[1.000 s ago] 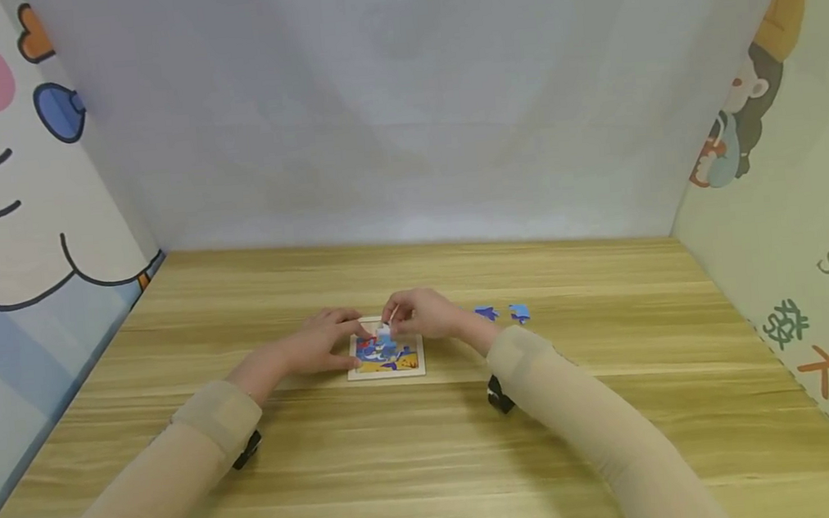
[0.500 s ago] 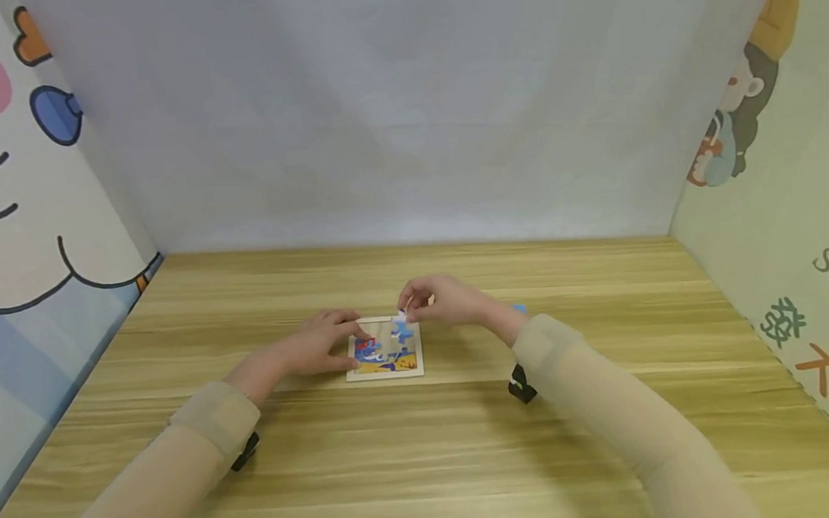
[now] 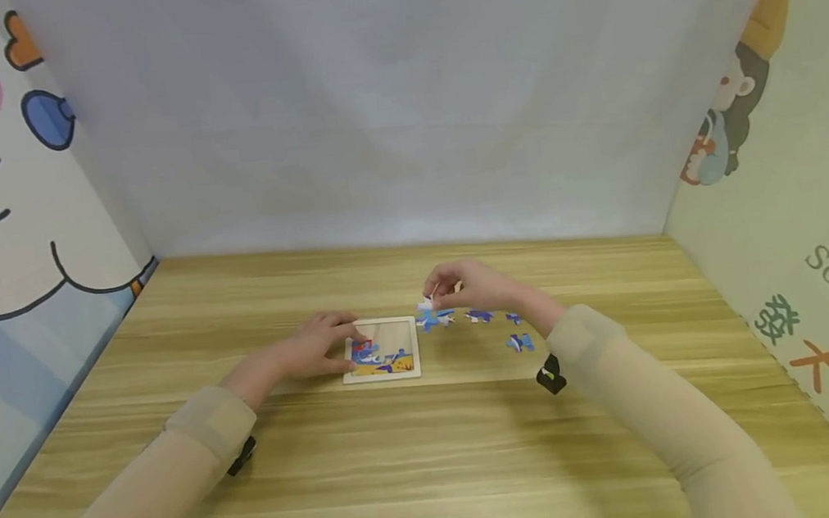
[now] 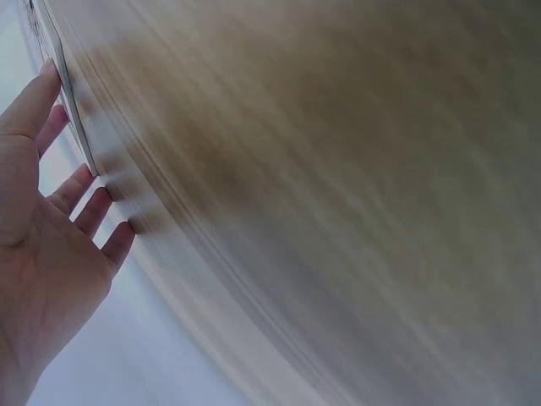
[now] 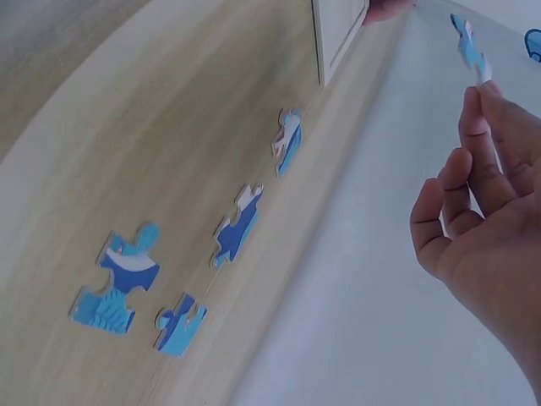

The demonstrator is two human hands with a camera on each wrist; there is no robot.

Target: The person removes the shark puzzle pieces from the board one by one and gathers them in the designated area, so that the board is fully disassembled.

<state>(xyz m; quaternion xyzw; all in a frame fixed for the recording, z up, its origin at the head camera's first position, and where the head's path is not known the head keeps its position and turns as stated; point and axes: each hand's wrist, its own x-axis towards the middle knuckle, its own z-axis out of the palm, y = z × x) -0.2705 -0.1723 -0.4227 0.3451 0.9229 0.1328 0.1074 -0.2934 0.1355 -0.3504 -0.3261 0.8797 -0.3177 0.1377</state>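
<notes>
My right hand (image 3: 470, 284) pinches a blue-and-white jigsaw piece (image 5: 470, 46) between thumb and fingertips, raised above the table just right of a light wooden puzzle tray (image 3: 416, 346). In the head view this held piece partly overlaps a loose piece (image 3: 446, 319) behind it. My left hand (image 3: 318, 345) rests at the tray's left side, thumb and fingers extended and touching its edge. Inside the tray, joined pieces (image 3: 383, 366) in yellow, blue and red fill the bottom and lower left; the bare board shows above them. From the left wrist, fingertips (image 4: 84, 173) meet the tray's edge.
Several loose blue jigsaw pieces lie right of the tray, among them a dark blue one (image 3: 479, 316) and one nearer the wrist (image 3: 520, 342). Two pieces (image 5: 127, 269) touch each other. A pale curtain (image 3: 403, 128) stands behind the wooden table (image 3: 373, 460).
My right hand has moved right and away from me, carrying the pinched piece from above the tray to beyond its right edge. Loose pieces under that arm now show. The left hand stays put.
</notes>
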